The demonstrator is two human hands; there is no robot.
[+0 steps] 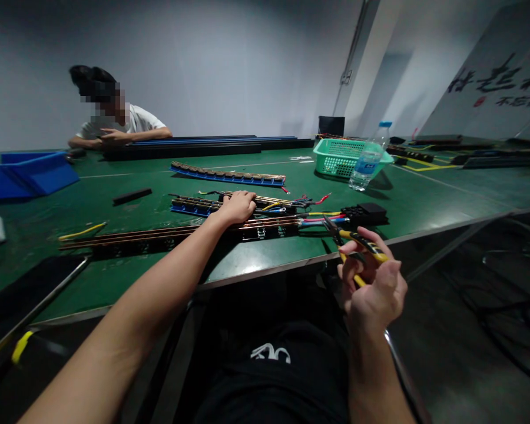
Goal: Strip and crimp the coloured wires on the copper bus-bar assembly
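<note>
My right hand [374,285] is closed around pliers [362,244] with yellow and black handles, held over the table's front edge. Their dark jaws point up and left, close to the coloured wires [320,221] of a long black rail [159,237] with copper bars. My left hand [239,207] reaches across that rail and grips a shorter strip with copper bars [265,202] behind it; some fingertips are hidden. Wires with ring terminals stick out of this strip's right end. A black connector block [365,213] sits at the wired end of the long rail.
Farther back on the green table [424,203] lies a blue strip with copper bars [227,175]. A water bottle [365,168] stands by a green basket [335,158]. Blue bins [30,174] are at left. Another person [119,123] leans on the far side by long black rails [194,148].
</note>
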